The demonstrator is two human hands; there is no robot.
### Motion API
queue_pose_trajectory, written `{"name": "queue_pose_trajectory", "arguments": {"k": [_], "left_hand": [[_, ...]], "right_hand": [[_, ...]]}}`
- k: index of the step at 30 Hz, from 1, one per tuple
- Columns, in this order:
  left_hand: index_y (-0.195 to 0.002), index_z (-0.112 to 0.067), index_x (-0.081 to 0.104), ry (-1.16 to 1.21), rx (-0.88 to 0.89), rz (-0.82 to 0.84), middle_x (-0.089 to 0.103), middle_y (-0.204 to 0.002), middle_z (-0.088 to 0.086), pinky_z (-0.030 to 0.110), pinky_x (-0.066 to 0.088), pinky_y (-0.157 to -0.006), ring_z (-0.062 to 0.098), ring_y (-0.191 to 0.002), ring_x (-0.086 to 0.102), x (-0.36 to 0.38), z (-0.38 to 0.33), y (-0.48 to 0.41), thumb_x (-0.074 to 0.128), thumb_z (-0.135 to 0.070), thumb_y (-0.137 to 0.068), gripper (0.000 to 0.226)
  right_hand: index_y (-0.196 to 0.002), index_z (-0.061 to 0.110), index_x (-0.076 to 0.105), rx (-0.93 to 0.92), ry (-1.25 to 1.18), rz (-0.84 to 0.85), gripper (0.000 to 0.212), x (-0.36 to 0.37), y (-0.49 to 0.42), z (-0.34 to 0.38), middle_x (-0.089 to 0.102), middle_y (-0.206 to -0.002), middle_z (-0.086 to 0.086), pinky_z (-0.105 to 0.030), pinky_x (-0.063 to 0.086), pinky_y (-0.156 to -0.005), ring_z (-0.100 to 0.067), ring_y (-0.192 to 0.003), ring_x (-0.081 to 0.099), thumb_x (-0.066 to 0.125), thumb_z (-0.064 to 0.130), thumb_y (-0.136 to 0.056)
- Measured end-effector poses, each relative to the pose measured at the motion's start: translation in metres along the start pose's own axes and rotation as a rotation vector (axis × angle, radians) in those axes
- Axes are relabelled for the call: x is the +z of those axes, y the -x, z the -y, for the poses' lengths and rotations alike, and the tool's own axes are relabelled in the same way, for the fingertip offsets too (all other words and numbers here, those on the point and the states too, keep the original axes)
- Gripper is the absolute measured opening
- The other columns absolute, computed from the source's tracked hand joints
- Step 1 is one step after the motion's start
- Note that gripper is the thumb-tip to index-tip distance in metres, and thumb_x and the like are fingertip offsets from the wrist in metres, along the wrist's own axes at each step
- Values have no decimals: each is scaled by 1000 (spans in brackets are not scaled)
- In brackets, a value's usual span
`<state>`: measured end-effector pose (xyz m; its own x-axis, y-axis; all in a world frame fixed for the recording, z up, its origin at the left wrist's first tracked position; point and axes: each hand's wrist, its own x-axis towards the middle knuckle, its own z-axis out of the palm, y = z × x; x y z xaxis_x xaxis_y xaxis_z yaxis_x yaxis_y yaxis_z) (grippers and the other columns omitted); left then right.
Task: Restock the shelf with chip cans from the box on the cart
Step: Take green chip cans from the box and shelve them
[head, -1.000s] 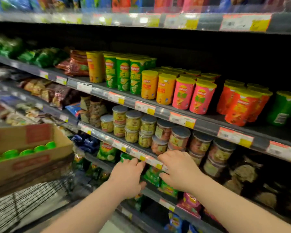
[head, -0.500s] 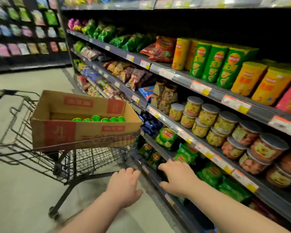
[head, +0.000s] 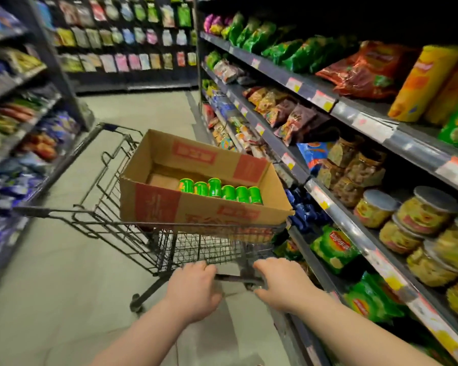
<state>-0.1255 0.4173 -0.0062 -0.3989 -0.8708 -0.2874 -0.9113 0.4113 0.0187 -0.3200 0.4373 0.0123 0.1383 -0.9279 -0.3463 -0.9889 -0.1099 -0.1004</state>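
Both hands on the cart (head: 103,220) here: the left hand (head: 193,289) is curled over its near bar, and the right hand (head: 282,283) is wrapped round the same bar just beside it, thumb tucked under. Up in the basket sits the open cardboard box (head: 196,212), and there are the chip cans (head: 220,192), a row of green lids standing along its near wall. The shelf (head: 336,215) runs close on the right, loaded with jars (head: 376,207) and snack bags (head: 336,247).
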Motion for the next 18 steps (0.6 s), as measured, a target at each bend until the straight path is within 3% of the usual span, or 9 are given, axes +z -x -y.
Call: {"name": "queue_pose_trajectory", "arguments": {"k": [5,10,18], "left_hand": [[-138,-24,36,3,-36,-4,46,-134,-1,37,39,-101,22,-124,44,-22,-6,-65,47,-50,-87,59],[-140,-24,35,26,-57,4,44,-137,-1,37,36,-104,22,-128,41,-35,-17,-118,46,-52,-88,60],[-134,-22,40,5,-118,38,48,-130,1,37,39,-100,24,-122,45,-47,-2,-163,47,-51,-87,55]], "right_hand": [[-127,24,46,-28,-29,11,44,-26,-51,-39,54,-126,-4,-41,39,-94,-29,-117,50,51,43,-87],[-138,26,39,-28,-60,17,54,-42,-95,-79,48,-137,-3,-40,36,-102,-27,-126,45,50,42,-88],[-139,28,38,-86,-53,36,55,-61,-154,-95,47,-138,-2,-39,36,-103,-26,-128,44,52,45,-89]]}}
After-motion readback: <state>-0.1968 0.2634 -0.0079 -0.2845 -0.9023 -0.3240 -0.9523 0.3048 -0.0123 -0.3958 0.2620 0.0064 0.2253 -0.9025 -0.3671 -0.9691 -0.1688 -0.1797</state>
